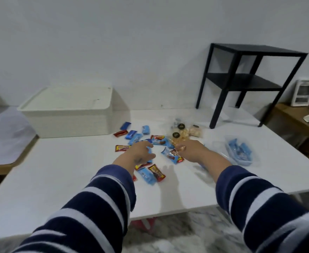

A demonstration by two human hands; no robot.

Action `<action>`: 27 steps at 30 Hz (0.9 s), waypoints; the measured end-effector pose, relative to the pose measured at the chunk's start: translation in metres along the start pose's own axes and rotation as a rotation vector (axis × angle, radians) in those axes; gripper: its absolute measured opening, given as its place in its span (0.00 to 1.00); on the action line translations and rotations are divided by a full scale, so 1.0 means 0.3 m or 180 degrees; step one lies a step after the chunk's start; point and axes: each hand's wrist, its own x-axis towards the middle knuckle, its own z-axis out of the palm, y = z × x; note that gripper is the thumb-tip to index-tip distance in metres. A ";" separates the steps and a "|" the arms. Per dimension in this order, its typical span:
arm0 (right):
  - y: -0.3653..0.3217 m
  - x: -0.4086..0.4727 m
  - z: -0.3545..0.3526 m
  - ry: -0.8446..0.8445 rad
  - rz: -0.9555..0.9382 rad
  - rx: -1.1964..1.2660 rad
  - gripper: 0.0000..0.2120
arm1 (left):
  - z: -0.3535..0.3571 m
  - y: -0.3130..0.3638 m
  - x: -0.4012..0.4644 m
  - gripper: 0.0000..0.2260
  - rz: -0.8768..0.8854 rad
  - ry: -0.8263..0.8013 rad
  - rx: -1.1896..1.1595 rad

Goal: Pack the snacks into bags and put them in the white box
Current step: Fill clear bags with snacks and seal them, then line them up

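Observation:
Several small blue and red snack packets (135, 137) lie scattered on the white table (58, 179). My left hand (141, 152) is curled over the pile, with a blue packet (150, 152) between thumb and fingers. My right hand (190, 150) reaches in from the right, its fingertips on a clear pack of yellowish snacks (179, 138); whether it grips the pack is hidden. A clear bag holding blue packets (239, 152) lies at the right. The white box (67, 114) stands at the back left with its lid on.
A black side table (241, 79) stands on the white table's back right corner. Clear packs with round black labels (181, 126) sit behind the pile. A wooden surface with a small white frame (303, 92) lies to the far right, and a low bed (2, 139) to the left.

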 end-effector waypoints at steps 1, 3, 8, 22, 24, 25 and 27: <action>0.037 0.017 -0.017 0.0012 0.0038 0.0054 0.18 | 0.022 0.031 0.038 0.22 0.0018 -0.0066 -0.0054; 0.109 0.064 -0.036 0.0014 0.0094 0.0180 0.17 | 0.060 0.077 0.109 0.22 0.0025 -0.0172 -0.0110; 0.243 0.253 -0.048 0.0063 0.0228 0.0620 0.17 | 0.114 0.126 0.325 0.23 -0.0107 -0.0180 -0.0091; 0.284 0.906 -0.105 -0.0123 -0.0059 0.0707 0.21 | 0.366 0.208 0.780 0.49 -0.0870 0.0504 -0.1282; 0.280 0.976 -0.087 -0.0173 -0.0041 0.0793 0.22 | 0.397 0.212 0.791 0.49 -0.0877 0.0591 -0.1231; 0.283 1.007 -0.076 -0.0203 -0.0011 0.0836 0.22 | 0.411 0.215 0.792 0.48 -0.0864 0.0657 -0.1207; 0.292 1.059 -0.056 -0.0275 0.0036 0.0877 0.25 | 0.434 0.217 0.795 0.46 -0.0809 0.0759 -0.1162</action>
